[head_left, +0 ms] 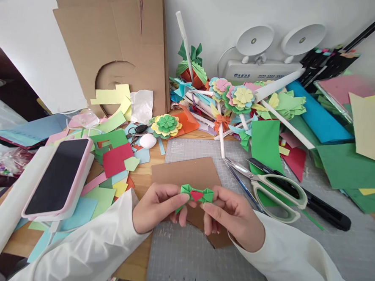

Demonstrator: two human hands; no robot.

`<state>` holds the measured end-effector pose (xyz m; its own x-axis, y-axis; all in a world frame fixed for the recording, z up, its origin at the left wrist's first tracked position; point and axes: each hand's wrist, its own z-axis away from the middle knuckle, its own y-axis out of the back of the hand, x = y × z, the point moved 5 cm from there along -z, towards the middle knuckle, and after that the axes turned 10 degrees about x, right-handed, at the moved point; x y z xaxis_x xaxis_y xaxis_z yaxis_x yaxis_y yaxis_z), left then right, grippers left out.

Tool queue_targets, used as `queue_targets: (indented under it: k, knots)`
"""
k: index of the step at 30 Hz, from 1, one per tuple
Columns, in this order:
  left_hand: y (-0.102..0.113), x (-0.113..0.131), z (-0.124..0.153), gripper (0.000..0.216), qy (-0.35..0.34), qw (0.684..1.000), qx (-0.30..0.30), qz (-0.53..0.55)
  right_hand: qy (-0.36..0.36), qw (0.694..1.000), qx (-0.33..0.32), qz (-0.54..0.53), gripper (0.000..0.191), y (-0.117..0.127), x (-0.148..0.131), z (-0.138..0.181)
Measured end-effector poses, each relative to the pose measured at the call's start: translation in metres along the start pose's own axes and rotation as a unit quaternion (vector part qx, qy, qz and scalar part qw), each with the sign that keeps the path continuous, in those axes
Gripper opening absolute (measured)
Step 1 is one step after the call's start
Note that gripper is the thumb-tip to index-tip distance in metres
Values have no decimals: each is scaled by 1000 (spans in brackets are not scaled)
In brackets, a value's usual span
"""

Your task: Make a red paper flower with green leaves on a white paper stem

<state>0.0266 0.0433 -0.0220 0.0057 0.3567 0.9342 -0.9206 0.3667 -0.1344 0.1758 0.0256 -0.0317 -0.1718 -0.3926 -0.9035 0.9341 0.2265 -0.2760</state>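
Between my two hands is a small folded green paper bow (208,195) with a red heart shape at its middle. My left hand (160,204) pinches its left end between thumb and fingers. At the other end, my right hand (233,215) grips the bow the same way. Both hands hover over a piece of brown cardboard (185,170), which lies on a grey cutting mat (174,258). Just right of my right hand lie scissors (279,197) with pale green handles and a black utility knife (326,210).
A phone (56,177) in a pink case sits at left among colored paper scraps (118,158). Cardboard sheets (117,34) lean on the wall. Paper flowers (242,97) and white paper rods (280,84) pile up behind the mat, before a twin-lamp light (261,71). Green paper sheets (351,163) lie right.
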Motion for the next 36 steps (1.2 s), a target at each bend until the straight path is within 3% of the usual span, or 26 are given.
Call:
queue_targets:
  k: [7,17,25,36]
  knots:
    - [-1,2,-2,36,-7,1000,15,-16,12,999,19,-38,30,2,4,-3]
    - [0,-2,-2,36,38,999,1,16,-12,999,-27,-38,28,-2,3,-4]
    - [-5,5,0,34,6,1000,1,-1,-44,998,-50,-14,31,-8,-3,-1]
    - [-1,0,-2,32,31,999,22,-17,-32,998,-47,-4,30,-8,0,1]
